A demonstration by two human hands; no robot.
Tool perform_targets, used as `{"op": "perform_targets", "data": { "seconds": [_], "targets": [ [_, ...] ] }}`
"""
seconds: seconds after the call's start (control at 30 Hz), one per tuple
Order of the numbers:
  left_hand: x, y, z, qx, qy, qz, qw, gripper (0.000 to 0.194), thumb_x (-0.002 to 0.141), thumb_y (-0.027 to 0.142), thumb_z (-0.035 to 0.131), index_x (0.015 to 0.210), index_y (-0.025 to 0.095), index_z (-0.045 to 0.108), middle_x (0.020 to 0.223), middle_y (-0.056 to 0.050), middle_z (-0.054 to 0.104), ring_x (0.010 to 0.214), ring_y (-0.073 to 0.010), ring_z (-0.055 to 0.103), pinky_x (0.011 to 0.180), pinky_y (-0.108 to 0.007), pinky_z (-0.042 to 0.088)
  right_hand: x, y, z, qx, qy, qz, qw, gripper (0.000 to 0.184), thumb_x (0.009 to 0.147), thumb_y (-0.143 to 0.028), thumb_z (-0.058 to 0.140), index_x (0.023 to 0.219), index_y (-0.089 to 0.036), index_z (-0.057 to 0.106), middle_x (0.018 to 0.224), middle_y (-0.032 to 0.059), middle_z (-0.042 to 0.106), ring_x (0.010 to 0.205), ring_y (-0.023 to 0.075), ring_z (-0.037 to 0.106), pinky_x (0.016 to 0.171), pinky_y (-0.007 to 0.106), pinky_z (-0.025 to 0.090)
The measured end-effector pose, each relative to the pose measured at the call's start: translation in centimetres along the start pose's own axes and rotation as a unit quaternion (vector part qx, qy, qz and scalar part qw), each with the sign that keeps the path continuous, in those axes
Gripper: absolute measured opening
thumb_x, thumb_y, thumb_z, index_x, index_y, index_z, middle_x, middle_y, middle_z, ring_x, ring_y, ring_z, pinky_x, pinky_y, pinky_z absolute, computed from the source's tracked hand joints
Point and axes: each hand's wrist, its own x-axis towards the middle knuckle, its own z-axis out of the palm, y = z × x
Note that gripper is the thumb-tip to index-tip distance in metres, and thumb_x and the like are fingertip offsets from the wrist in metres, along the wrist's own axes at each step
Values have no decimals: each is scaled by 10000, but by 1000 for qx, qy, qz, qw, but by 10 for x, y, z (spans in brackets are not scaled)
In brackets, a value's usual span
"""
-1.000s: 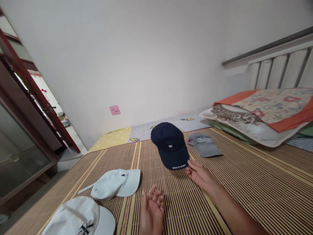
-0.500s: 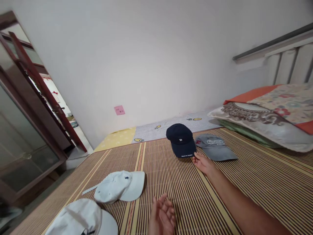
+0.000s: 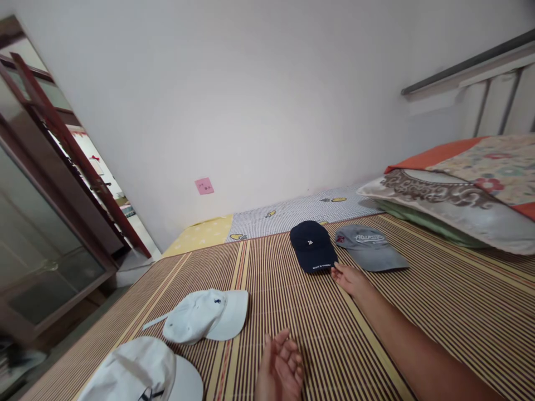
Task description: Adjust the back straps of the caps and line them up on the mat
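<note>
1. Fingertips of the right hand (image 3: 350,279) pinch the brim of a navy cloth cap (image 3: 310,246), seemingly settled but unreleased, far right.
2. Left hand (image 3: 285,368), half-curled, holds nothing.
3. Grey cloth cap (image 3: 371,253) lies beside it; small-emblem white cap (image 3: 192,318) and black-marked white cap (image 3: 136,365) lie near left.

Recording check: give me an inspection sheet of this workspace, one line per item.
Surface: striped mat, patterned sheet beyond it.
Things: navy cap beside gray cap; two pale caps at left, the upper with a small dark emblem, the lower cut off by the frame.
Clutter: pillow with floral cloth on top.
Hands: right at the navy cap's brim; left open, holding nothing.
Cables: nothing seen.
Surroundings: white wall with pink note, radiator, open doorway at left.
</note>
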Motion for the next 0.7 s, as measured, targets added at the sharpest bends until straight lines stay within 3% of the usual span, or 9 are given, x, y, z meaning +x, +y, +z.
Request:
{"op": "perform_targets", "data": {
  "seconds": [0.27,0.47,0.6,0.7],
  "targets": [
    [-4,1,5,7,17,-5,1000,370,1008,442,561,1030,115,733,794,-74,723,655,-158,669,630,-269,494,-9,-3,-9,-89,82,58,991,337,997,-341,665,1292,-182,628,1288,97,662,1056,243,687,877,446,611],
    [-6,2,10,10,39,-5,999,368,1024,443,531,1040,119,707,773,-58,721,635,-141,667,621,-255,491,-20,-7,-13,-158,98,72,980,266,1000,-309,668,1221,-162,646,1128,64,700,875,183,703,727,343,624],
    [-1,-1,7,10,34,-10,999,378,1024,452,530,1048,116,701,759,-60,720,621,-146,670,602,-256,492,-38,-16,-31,-177,98,66,977,161,996,-280,676,1078,-142,678,947,20,720,711,134,686,619,274,597],
    [4,-4,1,9,29,-19,999,343,1016,429,561,1053,117,700,764,-62,727,622,-150,679,605,-257,496,-50,-31,-54,-159,113,26,980,101,985,-221,682,957,-125,671,788,-5,709,605,119,670,562,247,577]
  ]
}}
